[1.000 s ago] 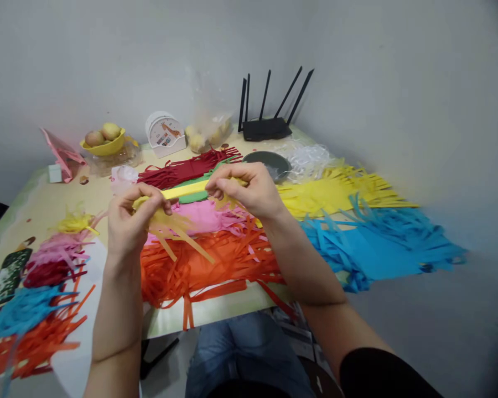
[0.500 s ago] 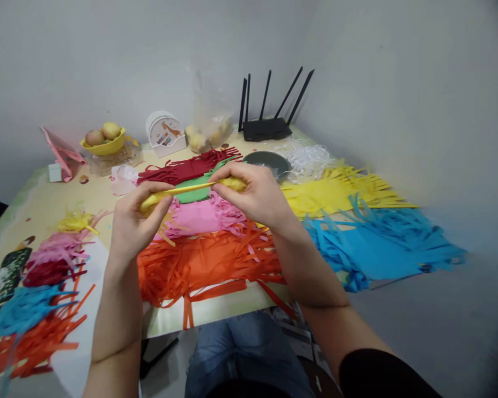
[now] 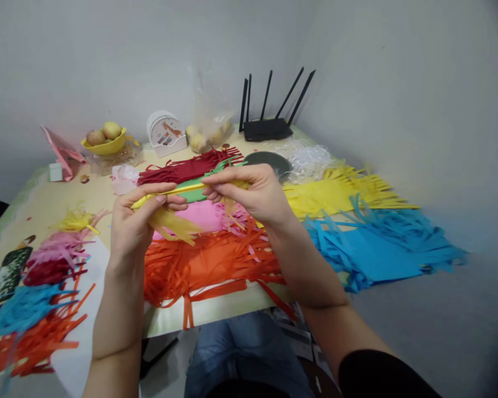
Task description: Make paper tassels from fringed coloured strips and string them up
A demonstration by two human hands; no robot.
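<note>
A strip of yellow fringed paper [image 3: 178, 224] is stretched between my two hands above the table. My left hand [image 3: 135, 224] pinches its left end, with the cut fringe hanging below the fingers. My right hand [image 3: 253, 193] is closed on the right end, fingers curled over the folded edge. Under the hands lie fringed paper sheets: orange [image 3: 207, 265], pink [image 3: 205, 214], green [image 3: 199, 188] and dark red [image 3: 182, 168].
Yellow [image 3: 336, 190] and blue [image 3: 382, 249] fringed sheets lie to the right. Rolled paper tassels [image 3: 45, 265] and a phone [image 3: 6, 273] sit at the left. At the back stand a router [image 3: 269, 124], a fruit bowl [image 3: 103, 141], a small clock [image 3: 166, 132] and a dark dish [image 3: 269, 160].
Both hands have kept hold of the yellow strip and turned it. The fringe hung down, then was rolled up tight, and now hangs loose again below my left hand.
</note>
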